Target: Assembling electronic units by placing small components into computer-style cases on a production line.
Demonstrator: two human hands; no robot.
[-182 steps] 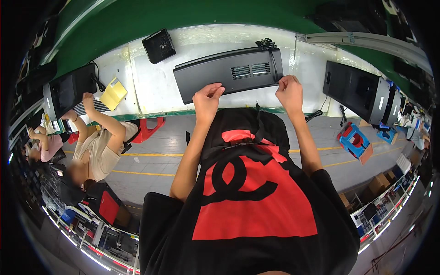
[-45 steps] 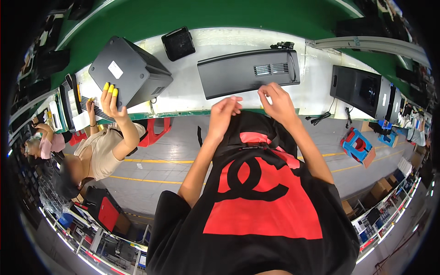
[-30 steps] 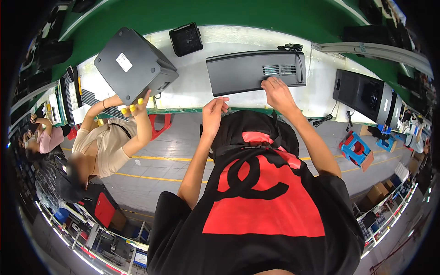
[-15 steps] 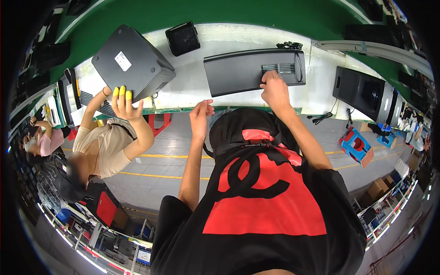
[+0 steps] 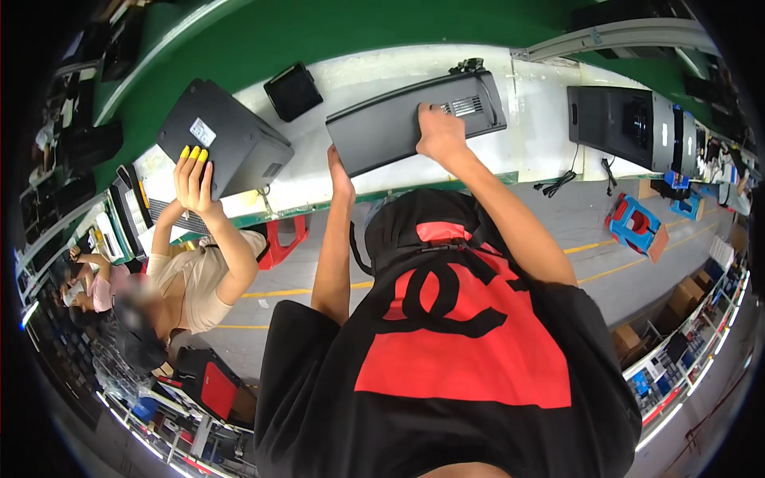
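Observation:
A long dark grey case [image 5: 382, 131] with a slatted vent [image 5: 462, 106] near its right end lies on the white bench in front of me. My left hand [image 5: 341, 177] rests against the near left corner of this case, its fingers stretched out along the end face. On the top face, just left of the vent, is my right hand [image 5: 441, 134] with curled fingers. Its fingertips are mostly hidden, and I cannot make out whether something small is in them. A bundled black cable [image 5: 467, 66] sits behind the case at its far right corner.
At the left, another person's hand [image 5: 193, 179] with yellow finger covers supports a tilted dark box [image 5: 227, 143]. A small black tray [image 5: 293, 92] lies between the boxes. Another black unit [image 5: 613, 123] and loose cables [image 5: 558, 185] are on the right. A blue-red stool [image 5: 635, 223] stands behind.
My left hand has reached forward onto the case's left end. My right hand has moved left, off the vent. The view has shifted, and the other person's hand is higher on the box.

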